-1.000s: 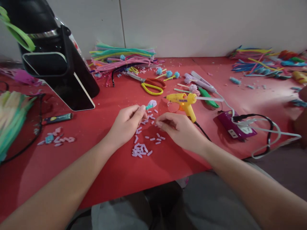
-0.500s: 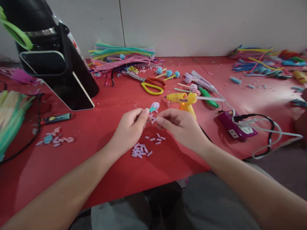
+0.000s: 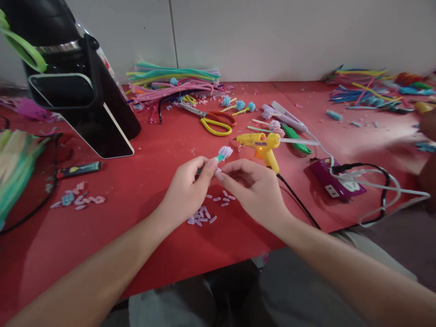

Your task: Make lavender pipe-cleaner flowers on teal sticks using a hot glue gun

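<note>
My left hand [image 3: 185, 190] pinches the green stem of a small pipe-cleaner flower [image 3: 223, 153] with a lilac head, held just above the red table [image 3: 143, 236]. My right hand [image 3: 254, 188] is closed in a pinch right beside it, fingertips meeting the left thumb near the stem; a tiny lilac piece seems to sit between them. Several short lilac pipe-cleaner bits [image 3: 204, 213] lie on the table under both hands. A yellow glue gun [image 3: 260, 144] stands just beyond my right hand.
Yellow-handled scissors [image 3: 214, 121], finished small flowers [image 3: 240, 105] and a pile of pipe cleaners [image 3: 173, 81] lie farther back. A black stand [image 3: 81, 100] is at left, a purple power strip [image 3: 332, 179] with cables at right. More cut bits [image 3: 80, 200] lie at left.
Both hands have lifted off the table and come together. My right hand rose from the loose bits to the flower stem, and the flower moved slightly right and up.
</note>
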`<control>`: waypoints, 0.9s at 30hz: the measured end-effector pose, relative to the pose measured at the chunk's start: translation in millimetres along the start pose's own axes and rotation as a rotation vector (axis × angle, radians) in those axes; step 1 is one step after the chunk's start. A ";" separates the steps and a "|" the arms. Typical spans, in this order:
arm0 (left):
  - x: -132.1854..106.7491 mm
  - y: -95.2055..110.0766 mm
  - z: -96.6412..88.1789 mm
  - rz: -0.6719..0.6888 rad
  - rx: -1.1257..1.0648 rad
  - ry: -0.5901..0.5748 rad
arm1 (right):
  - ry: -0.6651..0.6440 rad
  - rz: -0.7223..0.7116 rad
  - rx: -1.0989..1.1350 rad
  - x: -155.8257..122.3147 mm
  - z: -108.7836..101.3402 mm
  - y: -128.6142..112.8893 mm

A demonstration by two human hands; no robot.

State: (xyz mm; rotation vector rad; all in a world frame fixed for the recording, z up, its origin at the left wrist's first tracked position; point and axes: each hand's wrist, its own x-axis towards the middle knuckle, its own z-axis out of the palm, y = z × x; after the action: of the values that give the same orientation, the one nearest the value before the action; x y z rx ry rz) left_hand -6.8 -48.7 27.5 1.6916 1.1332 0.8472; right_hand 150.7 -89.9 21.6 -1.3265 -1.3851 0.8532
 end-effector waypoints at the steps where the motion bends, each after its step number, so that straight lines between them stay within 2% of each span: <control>1: -0.2 0.2 0.3 -0.004 -0.010 0.005 | 0.010 -0.010 -0.010 -0.7 0.7 -0.4; 10: -3.6 2.2 1.6 -0.023 -0.108 0.000 | 0.049 -0.215 -0.037 -8.2 4.7 2.5; 15: -4.2 1.4 0.9 -0.028 -0.160 0.026 | 0.017 -0.218 -0.040 -8.8 2.3 3.4; 21: -1.1 -1.7 -3.1 -0.051 -0.252 0.072 | -0.014 -0.242 -0.174 -6.2 -8.1 1.3; 27: -2.8 -0.4 -0.2 -0.046 -0.176 0.046 | -0.064 -0.275 -0.253 -1.3 -9.7 0.0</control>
State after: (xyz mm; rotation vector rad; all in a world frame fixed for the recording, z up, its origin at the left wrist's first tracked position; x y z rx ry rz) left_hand -8.1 -51.2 27.1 1.5035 1.0913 0.9323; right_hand 159.9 -92.5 23.8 -1.2644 -1.7239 0.5525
